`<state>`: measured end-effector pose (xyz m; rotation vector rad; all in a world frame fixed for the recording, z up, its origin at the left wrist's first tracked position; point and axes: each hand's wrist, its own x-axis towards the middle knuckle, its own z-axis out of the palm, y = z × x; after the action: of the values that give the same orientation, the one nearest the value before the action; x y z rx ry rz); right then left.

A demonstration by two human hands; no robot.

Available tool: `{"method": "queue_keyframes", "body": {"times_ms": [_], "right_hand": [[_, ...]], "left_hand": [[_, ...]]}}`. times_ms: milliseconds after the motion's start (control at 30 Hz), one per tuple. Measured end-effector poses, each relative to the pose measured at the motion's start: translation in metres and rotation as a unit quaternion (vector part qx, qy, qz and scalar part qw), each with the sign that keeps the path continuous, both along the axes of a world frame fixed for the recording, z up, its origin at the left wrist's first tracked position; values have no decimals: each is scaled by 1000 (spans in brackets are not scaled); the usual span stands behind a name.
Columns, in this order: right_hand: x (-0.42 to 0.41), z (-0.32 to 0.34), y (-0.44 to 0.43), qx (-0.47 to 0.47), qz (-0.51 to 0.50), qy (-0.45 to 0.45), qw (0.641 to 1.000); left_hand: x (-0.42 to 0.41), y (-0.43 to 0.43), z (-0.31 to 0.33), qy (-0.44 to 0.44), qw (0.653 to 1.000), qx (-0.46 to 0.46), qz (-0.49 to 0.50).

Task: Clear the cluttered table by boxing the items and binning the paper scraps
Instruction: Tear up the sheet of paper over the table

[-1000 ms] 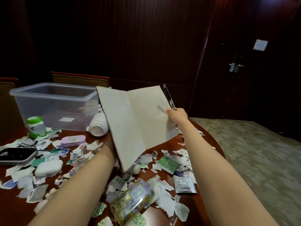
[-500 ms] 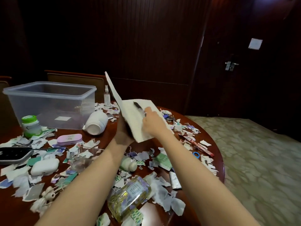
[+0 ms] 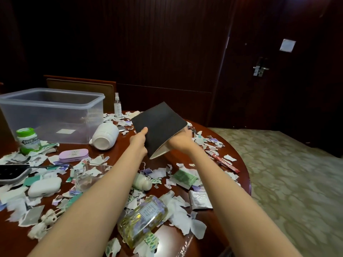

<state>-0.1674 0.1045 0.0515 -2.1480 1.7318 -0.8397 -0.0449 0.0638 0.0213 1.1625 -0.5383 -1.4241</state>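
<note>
Head view: right of the clear box (image 3: pixel 52 115), the left hand (image 3: pixel 139 143) pinches an edge of the nearly closed black notebook (image 3: pixel 159 130). The right hand (image 3: pixel 181 140) reaches beneath it, fingers hidden. Likely light and floppy, so grasp the spine.

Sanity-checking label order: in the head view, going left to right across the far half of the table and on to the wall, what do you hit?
Order: clear plastic box → spray bottle → black notebook → red sachet strip → door handle.

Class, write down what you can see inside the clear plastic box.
Inside the clear plastic box, only a pale rectangular label shows on the floor. Its left end is out of frame.
</note>
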Motion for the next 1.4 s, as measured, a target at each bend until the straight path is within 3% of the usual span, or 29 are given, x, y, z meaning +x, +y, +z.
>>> {"method": "queue_keyframes", "body": {"times_ms": [67,100,167,200,233,333,433,533,600,667,767,900,1200,1400], "right_hand": [[-17,3,-4,-38,-96,-133,986],[-25,6,-5,5,-120,-226,967],[-39,13,-3,163,-113,-426,883],[-45,16,0,224,-83,-469,850],[-51,19,3,254,-52,-466,846],[-59,18,7,256,-70,-364,893],[-74,17,2,188,-96,-374,903],[-98,17,1,80,-104,-392,910],[-113,23,3,21,-135,-330,934],[-130,28,4,-37,-162,-200,966],[-150,36,12,-85,-195,-35,976],[-178,35,14,-115,-247,47,961],[-215,-3,-17,-71,-267,154,949],[-216,-14,-48,-41,-223,208,951]], "left_hand": [[1,-5,2,-11,1000,-9,-2],[0,-6,3,-12,1000,-11,-3],[-5,-8,5,-27,999,-20,-6],[-9,-8,6,-41,999,-27,-9],[-14,-9,6,-51,998,-34,-7],[-33,-10,7,-40,999,-29,-6],[-55,-12,12,-45,998,-37,-16],[-81,-12,17,-181,977,-87,-70],[-100,-11,19,-316,927,-146,-140],[-122,-3,23,-435,840,-227,-233],[-167,13,26,-494,728,-269,-393],[-225,17,15,-573,642,-302,-411],[-277,-9,-25,-635,596,-316,-376],[-271,-29,-35,-639,619,-299,-346]]}}
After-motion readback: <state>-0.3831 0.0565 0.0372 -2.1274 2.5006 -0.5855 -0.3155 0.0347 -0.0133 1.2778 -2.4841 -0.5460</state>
